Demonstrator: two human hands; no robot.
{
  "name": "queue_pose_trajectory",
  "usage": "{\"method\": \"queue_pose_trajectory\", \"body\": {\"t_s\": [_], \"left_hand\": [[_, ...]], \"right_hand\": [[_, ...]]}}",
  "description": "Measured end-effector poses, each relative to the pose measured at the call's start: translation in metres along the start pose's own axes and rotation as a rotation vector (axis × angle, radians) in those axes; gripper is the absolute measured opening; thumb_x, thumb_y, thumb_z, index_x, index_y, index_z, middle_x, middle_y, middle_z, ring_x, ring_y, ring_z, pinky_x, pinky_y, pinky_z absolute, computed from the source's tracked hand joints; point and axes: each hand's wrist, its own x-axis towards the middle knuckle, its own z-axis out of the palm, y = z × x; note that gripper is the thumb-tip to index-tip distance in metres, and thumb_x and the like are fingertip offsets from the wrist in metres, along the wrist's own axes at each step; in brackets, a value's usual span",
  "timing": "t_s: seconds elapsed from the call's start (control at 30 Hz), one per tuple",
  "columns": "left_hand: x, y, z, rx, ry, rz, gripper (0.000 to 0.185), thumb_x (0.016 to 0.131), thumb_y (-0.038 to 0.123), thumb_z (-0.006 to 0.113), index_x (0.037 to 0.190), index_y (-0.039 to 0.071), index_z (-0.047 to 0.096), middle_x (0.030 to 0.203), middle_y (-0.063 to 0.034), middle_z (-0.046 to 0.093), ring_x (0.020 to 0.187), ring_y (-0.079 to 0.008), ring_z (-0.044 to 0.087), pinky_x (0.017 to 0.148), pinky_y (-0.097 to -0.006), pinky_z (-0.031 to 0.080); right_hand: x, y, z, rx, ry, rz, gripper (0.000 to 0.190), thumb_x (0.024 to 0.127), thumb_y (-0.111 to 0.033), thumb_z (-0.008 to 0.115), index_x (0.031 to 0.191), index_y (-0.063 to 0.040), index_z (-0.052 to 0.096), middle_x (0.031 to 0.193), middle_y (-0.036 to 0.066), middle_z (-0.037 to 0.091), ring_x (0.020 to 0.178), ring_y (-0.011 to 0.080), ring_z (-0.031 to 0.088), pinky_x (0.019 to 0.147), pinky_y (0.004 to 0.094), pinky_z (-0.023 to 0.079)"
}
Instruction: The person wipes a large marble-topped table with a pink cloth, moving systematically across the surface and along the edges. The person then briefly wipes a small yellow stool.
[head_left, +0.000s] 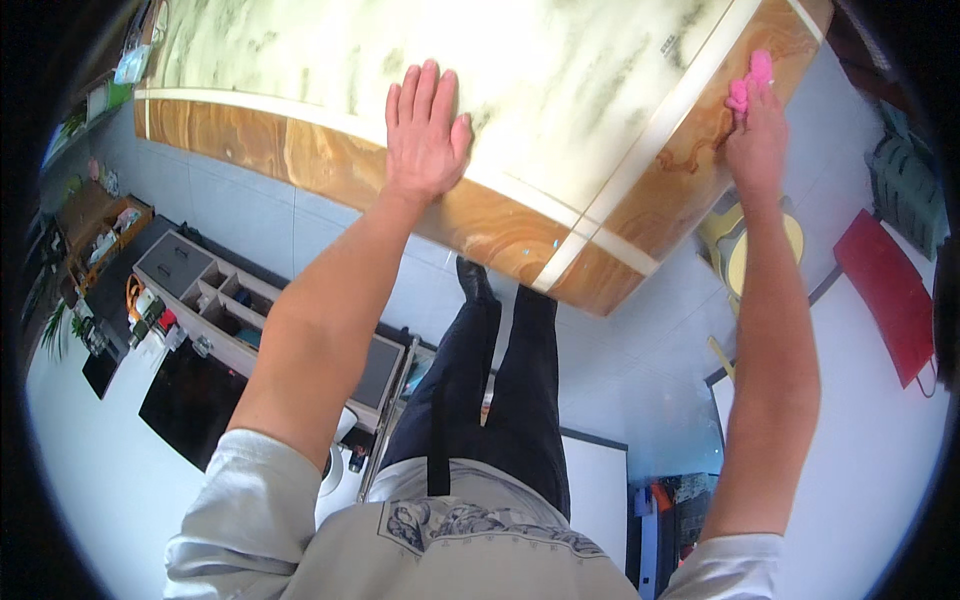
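My left hand (425, 135) lies palm down on the marble-patterned tabletop (315, 56), near its brown border, fingers apart and holding nothing. At the right edge of the table, my right hand (759, 142) grips a crumpled pink cloth (760, 69) against the brown patterned border (679, 161). Part of the cloth is hidden under the fingers. Small light-blue specks (556, 244) lie on the brown border close to the near corner. Strong glare whitens the top middle of the surface.
Below the table's right side stands a yellow stool (776, 244). A red panel-like object (885, 292) is farther right. At left are a compartmented drawer unit (225, 300), a black flat panel (191, 401) and a wooden box (109, 240) of small items. My legs stand near the table's front edge.
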Motion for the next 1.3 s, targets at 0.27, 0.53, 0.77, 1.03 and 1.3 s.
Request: {"method": "queue_pose_trajectory", "body": {"t_s": [0.27, 0.53, 0.77, 1.03, 1.3], "left_hand": [[-0.002, -0.007, 0.004, 0.05, 0.052, 0.005, 0.061, 0.1, 0.034, 0.053, 0.155, 0.007, 0.046, 0.166, -0.0183, 0.038, 0.155, -0.0381, 0.03, 0.129, -0.0556, 0.018], [0.0, -0.014, 0.016, 0.02, 0.107, 0.052, 0.061, 0.102, 0.038, 0.052, 0.154, 0.008, 0.047, 0.164, -0.0183, 0.041, 0.155, -0.0374, 0.03, 0.129, -0.0554, 0.018], [-0.002, -0.02, 0.016, 0.055, 0.085, 0.054, 0.061, 0.104, 0.04, 0.05, 0.156, 0.01, 0.044, 0.165, -0.0163, 0.038, 0.156, -0.0361, 0.03, 0.129, -0.054, 0.019], [0.001, -0.011, 0.018, 0.062, 0.072, 0.051, 0.061, 0.104, 0.039, 0.048, 0.157, 0.009, 0.042, 0.167, -0.017, 0.036, 0.157, -0.0358, 0.028, 0.129, -0.0541, 0.018], [0.001, -0.011, 0.015, 0.062, 0.076, 0.037, 0.06, 0.104, 0.036, 0.05, 0.156, 0.007, 0.043, 0.166, -0.0184, 0.038, 0.156, -0.0374, 0.03, 0.129, -0.0544, 0.019]], "right_hand": [[-0.156, -0.204, 0.002, 0.205, -0.137, 0.132, 0.059, 0.09, -0.004, 0.058, 0.149, -0.004, 0.053, 0.157, 0.021, 0.048, 0.148, 0.0435, 0.042, 0.123, 0.0596, 0.03], [-0.242, -0.302, -0.023, 0.367, -0.376, 0.07, 0.049, 0.088, -0.006, 0.063, 0.137, -0.007, 0.064, 0.156, 0.011, 0.053, 0.149, 0.0351, 0.043, 0.123, 0.0539, 0.031], [-0.28, -0.218, -0.025, 0.271, -0.319, 0.124, 0.056, 0.089, -0.003, 0.063, 0.145, -0.009, 0.059, 0.16, 0.011, 0.05, 0.152, 0.0332, 0.04, 0.125, 0.0548, 0.027], [-0.237, -0.166, -0.01, 0.187, -0.031, 0.381, 0.057, 0.092, -0.004, 0.06, 0.148, -0.006, 0.054, 0.162, 0.018, 0.045, 0.154, 0.0372, 0.036, 0.126, 0.0543, 0.026], [-0.29, -0.223, -0.034, 0.231, -0.309, 0.274, 0.06, 0.087, 0.001, 0.061, 0.146, -0.006, 0.057, 0.161, 0.017, 0.047, 0.152, 0.038, 0.039, 0.126, 0.055, 0.026]]}}
